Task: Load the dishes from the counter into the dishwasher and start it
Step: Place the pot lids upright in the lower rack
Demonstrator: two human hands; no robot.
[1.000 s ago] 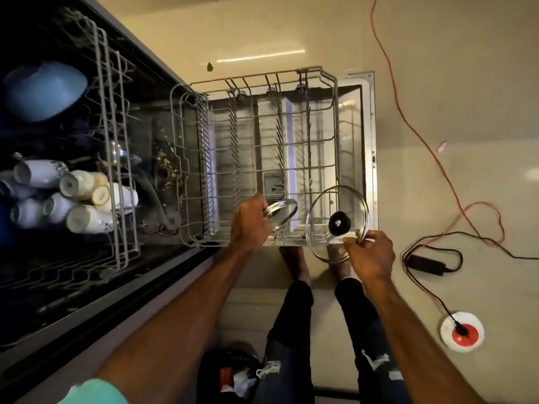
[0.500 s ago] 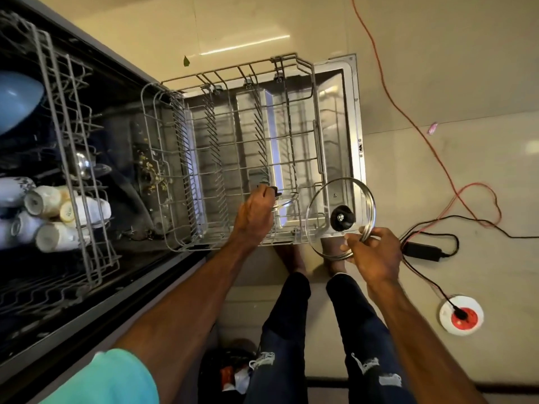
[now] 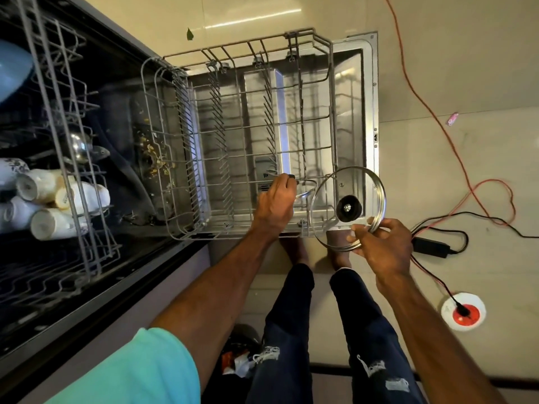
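Over the near right corner of the pulled-out lower rack [image 3: 204,158], the left hand [image 3: 275,204] has its fingers closed around a small glass lid [image 3: 306,189], of which only the rim edge and part of a dark knob show past the knuckles; the small lid sits low among the rack wires. Just to its right, the right hand [image 3: 382,246] pinches the metal rim of a large glass lid [image 3: 348,205] between thumb and fingers, holding it tilted above the rack's corner and the open dishwasher door [image 3: 369,112]. The large lid's black knob faces the camera. In the upper rack [image 3: 73,158] at left, several white cups [image 3: 55,205] lie on their sides. A red cable [image 3: 423,91] runs across the floor at right.
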